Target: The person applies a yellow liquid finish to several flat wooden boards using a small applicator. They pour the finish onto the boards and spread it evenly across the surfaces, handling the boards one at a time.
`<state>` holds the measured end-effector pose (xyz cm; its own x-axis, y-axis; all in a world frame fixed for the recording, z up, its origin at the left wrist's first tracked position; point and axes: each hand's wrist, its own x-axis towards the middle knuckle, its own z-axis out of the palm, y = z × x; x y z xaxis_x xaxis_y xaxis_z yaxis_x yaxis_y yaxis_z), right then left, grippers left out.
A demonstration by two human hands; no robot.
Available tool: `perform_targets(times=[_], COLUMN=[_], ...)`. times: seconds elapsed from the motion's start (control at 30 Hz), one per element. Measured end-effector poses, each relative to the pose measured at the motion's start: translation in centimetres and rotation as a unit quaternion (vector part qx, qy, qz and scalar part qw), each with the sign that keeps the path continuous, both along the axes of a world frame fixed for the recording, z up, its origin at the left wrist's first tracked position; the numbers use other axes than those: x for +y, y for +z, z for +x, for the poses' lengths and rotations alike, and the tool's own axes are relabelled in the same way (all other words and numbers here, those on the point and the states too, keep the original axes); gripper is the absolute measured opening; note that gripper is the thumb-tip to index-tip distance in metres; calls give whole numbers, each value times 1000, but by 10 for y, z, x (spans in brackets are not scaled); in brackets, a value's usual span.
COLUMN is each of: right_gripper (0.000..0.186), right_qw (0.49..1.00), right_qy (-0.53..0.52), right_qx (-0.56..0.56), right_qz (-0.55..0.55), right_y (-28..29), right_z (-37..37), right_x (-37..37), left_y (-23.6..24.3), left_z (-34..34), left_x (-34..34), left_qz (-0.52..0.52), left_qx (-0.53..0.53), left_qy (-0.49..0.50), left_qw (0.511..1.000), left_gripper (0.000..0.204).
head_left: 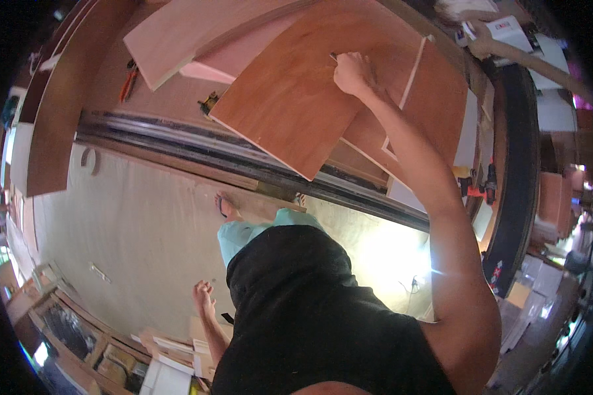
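My right hand (354, 74) reaches out over a reddish-brown wooden panel (283, 85). Its fingers are closed around a small thin dark object (334, 56); only the tip shows, so its kind is unclear. Beneath that arm, a second brown panel (441, 112) with a pale edge lies to the right, partly overlapped by the first. My left hand (205, 296) hangs low beside my body, away from the panels. Its fingers are curled in, and nothing shows in them. A black and yellow tape measure (209, 103) lies by the panel's left corner.
Orange-handled pliers (129, 82) lie at the far left of the work surface. Dark metal rails (244, 161) run along its near edge. Pale boards (178, 33) are stacked behind. A red and black power tool (484, 185) is at right. A tall panel (59, 112) stands left.
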<state>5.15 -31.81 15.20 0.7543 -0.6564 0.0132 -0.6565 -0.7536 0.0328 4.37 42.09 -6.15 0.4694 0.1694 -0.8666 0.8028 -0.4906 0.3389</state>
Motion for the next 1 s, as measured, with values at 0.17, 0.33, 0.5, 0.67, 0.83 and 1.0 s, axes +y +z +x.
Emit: perform_targets(times=[0.17,0.33,0.5,0.67,0.83,1.0], right_gripper=[22,21,22,27,24,20], right_qw=[979,949,923,967,998,985], right_qy=[175,268,264,103,58,118], right_qx=[-3,-7,19,-49,15,-99], right_qz=[105,167,279,229,16,79], right_y=[13,18,48,80,6,22], right_z=[33,26,-8,-38,-51,-86], right_x=[111,193,197,73,49,125], left_y=[8,-18,-10,2,-3,9], left_z=[-8,21,49,61,60,43], left_x=[0,-4,-1,5,4,16], left_qz=[-79,-102,-108,-141,-148,-111], left_qx=[5,0,-4,1,-6,-30], left_qy=[96,63,85,125,93,134], left_qw=[992,993,991,982,985,984], left_gripper=[39,41,43,44,42,42])
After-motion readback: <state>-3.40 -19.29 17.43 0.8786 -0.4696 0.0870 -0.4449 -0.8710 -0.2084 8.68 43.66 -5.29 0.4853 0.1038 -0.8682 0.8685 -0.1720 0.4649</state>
